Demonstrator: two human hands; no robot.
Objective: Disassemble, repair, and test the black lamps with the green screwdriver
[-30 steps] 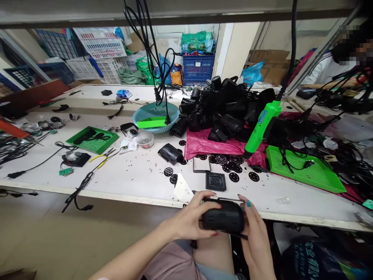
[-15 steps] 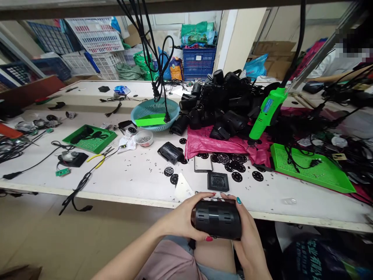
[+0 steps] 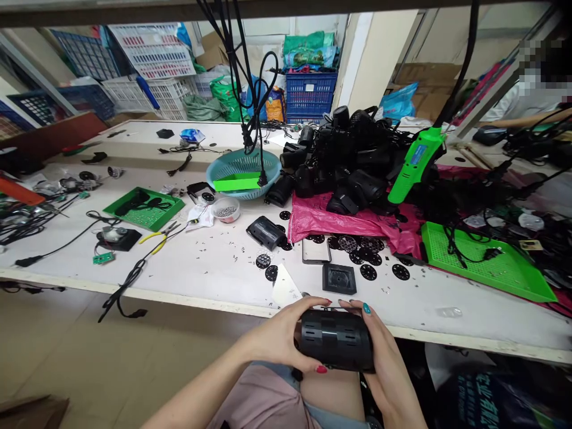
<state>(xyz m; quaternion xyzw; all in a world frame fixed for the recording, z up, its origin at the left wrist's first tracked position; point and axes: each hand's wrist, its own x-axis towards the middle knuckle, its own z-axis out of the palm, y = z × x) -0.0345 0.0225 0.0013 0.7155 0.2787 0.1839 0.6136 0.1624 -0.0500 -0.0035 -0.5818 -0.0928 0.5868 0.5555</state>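
A black slotted plastic housing (image 3: 336, 339), rounded like a short cylinder, is held above my lap at the table's front edge. My left hand (image 3: 290, 338) wraps round its left end, thumb in front and fingers behind. Round the right end closes my right hand (image 3: 379, 351), its fingertips on the top edge. Just beyond the hands lies a square black part (image 3: 338, 279) with a recessed face. Near it are a pale rectangular frame (image 3: 316, 251), several perforated black discs (image 3: 368, 272) and another black housing (image 3: 266, 232).
A green electric screwdriver (image 3: 416, 164) hangs at the right, before a heap of black housings (image 3: 348, 155) on pink plastic (image 3: 348, 220). Green trays (image 3: 531, 289) stand either side. Left of centre are a blue basket (image 3: 218, 164), a screw bowl (image 3: 226, 210) and yellow-handled pliers (image 3: 158, 240).
The view has shifted slightly, so the table's things appear a little further right. Both hands keep the same hold on the black housing.
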